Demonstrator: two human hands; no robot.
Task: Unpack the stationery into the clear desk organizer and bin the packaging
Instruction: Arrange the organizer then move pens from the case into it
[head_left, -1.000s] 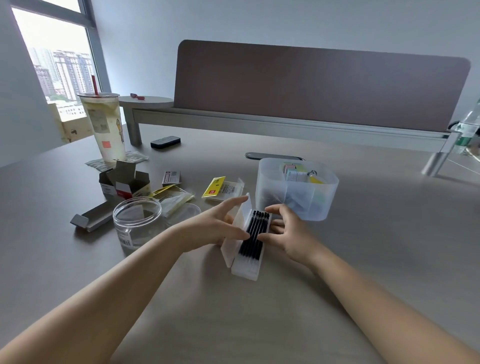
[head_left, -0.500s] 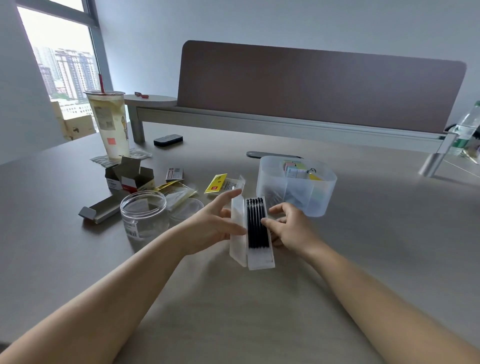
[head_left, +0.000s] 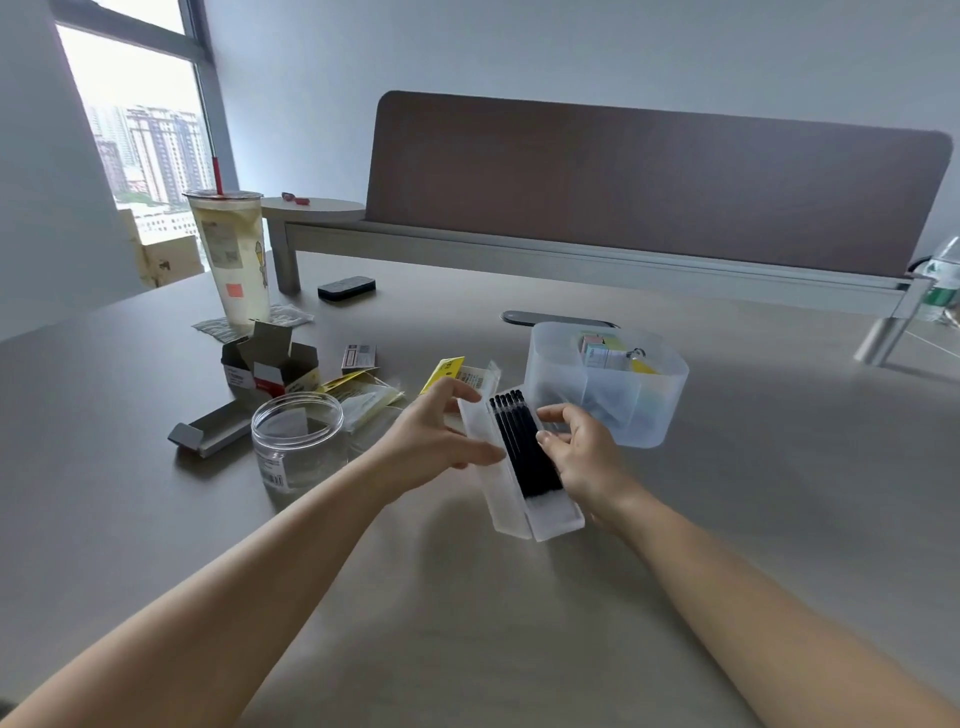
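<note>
A translucent plastic case (head_left: 553, 519) lies open on the desk, with several black pen refills (head_left: 524, 447) lined up inside. My left hand (head_left: 431, 441) holds the case's raised lid (head_left: 483, 452) from the left, thumb and fingers around its edge. From the right, my right hand (head_left: 582, 457) grips the case's tray, thumb tip resting at the refills. Just behind stands the clear desk organizer (head_left: 639, 410), with small boxes in its back compartment.
Left of the case: a clear empty jar (head_left: 297, 441), torn yellow packets (head_left: 363, 395), an opened cardboard box (head_left: 270, 364), a grey sleeve (head_left: 208, 431) and a tall drink cup (head_left: 234, 260). A black remote (head_left: 346, 287) lies farther back. A brown divider panel (head_left: 649, 182) closes the desk's far side.
The case has turned, its near end swinging to the right, and both hands turned with it. The lid has stayed open throughout.
</note>
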